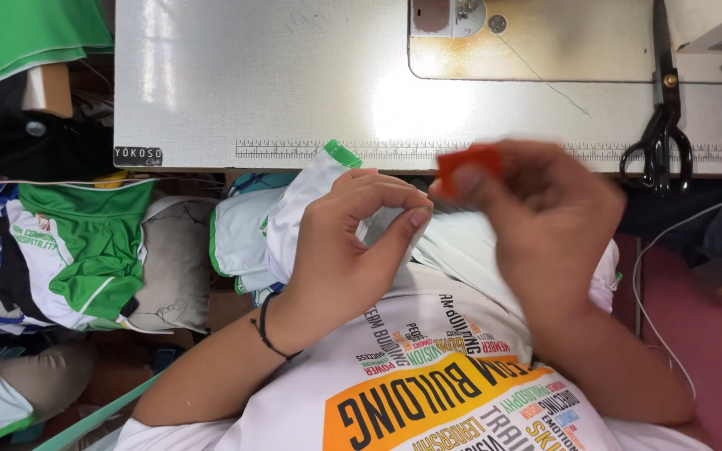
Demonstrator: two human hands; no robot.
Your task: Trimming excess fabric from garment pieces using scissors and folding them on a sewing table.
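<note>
Mid-frame: left hand (340, 242) pinched white-and-green garment (294, 225) between thumb and fingers; right hand (545, 221), blurred, gripped small red tool (470, 159) at fingertips. Black scissors (660, 134) lay upper right on table (252, 83).

Soft white cloth garment (311, 209); glossy metal plate (536, 50); matt black scissors (660, 125).

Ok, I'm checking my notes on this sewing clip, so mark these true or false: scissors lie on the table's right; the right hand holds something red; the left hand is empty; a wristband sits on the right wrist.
1. Scissors lie at the table's right: true.
2. The right hand holds a small red thing: true.
3. The left hand is empty: false, it pinches white cloth.
4. A wristband sits on the right wrist: false, it's on the left.
</note>
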